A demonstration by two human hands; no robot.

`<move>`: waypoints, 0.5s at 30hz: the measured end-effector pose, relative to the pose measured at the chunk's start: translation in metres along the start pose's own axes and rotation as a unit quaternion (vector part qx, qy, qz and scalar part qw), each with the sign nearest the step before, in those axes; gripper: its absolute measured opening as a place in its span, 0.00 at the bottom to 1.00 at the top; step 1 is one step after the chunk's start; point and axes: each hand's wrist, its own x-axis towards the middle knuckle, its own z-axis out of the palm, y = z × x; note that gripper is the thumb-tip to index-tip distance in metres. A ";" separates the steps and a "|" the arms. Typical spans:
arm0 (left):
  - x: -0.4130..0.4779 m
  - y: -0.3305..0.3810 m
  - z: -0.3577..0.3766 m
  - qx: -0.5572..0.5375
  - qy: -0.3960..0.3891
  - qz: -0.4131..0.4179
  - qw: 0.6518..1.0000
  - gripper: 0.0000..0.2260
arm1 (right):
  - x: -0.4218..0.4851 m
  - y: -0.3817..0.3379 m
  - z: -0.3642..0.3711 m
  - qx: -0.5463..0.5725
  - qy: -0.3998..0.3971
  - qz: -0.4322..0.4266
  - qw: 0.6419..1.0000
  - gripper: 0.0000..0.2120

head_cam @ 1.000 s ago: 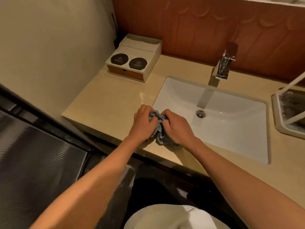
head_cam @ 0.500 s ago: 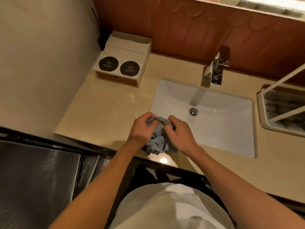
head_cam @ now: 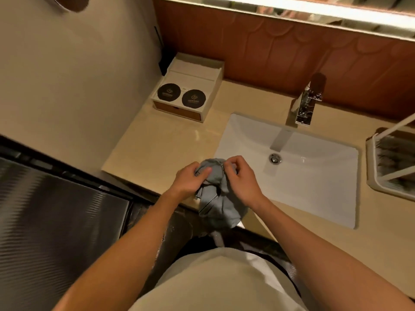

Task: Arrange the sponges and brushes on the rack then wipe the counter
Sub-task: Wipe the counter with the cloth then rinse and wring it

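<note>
A crumpled grey-blue cloth (head_cam: 217,198) hangs over the front edge of the beige counter (head_cam: 157,142), just left of the sink. My left hand (head_cam: 189,180) pinches its upper left part. My right hand (head_cam: 241,179) pinches its upper right part, fingers curled into the fabric. The two hands are close together above the counter's front edge. At the far right stands a white rack (head_cam: 391,162) with dark bristly brushes inside, partly cut off by the frame edge.
A white rectangular sink (head_cam: 314,182) with a chrome faucet (head_cam: 306,102) takes up the middle of the counter. A white box (head_cam: 188,90) with two black round lids sits at the back left. A wall closes the left side, wood panelling the back.
The bunched cloth has opened out and now hangs lower over the counter edge. My hands have lifted slightly and shifted from clutching to pinching its top. The camera has tilted further down.
</note>
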 end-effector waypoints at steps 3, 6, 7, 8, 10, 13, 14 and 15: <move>0.000 -0.008 0.015 -0.017 0.072 -0.032 0.997 0.20 | 0.000 0.015 0.003 -0.055 -0.038 -0.021 0.998 0.15; 0.002 -0.005 0.017 0.043 0.108 -0.035 0.993 0.16 | -0.005 0.031 0.006 -0.174 -0.039 -0.071 0.982 0.26; 0.003 -0.007 0.019 0.097 0.117 -0.026 0.988 0.15 | -0.009 0.036 0.006 -0.196 -0.042 -0.089 0.976 0.28; 0.002 -0.008 0.021 0.148 0.129 -0.015 0.980 0.15 | -0.013 0.041 0.006 -0.214 -0.052 -0.101 0.970 0.30; -0.003 -0.007 0.026 0.212 0.166 0.047 0.962 0.18 | -0.019 0.054 0.005 -0.270 -0.087 -0.110 0.952 0.33; -0.014 -0.012 0.045 0.270 0.135 0.186 0.935 0.18 | -0.027 0.082 0.006 -0.375 -0.147 -0.142 0.904 0.35; -0.015 -0.017 0.055 0.288 0.108 0.218 0.926 0.16 | -0.030 0.091 0.008 -0.403 -0.159 -0.152 0.889 0.36; -0.014 -0.024 0.064 0.299 0.084 0.233 0.921 0.14 | -0.032 0.097 0.009 -0.421 -0.170 -0.155 0.877 0.37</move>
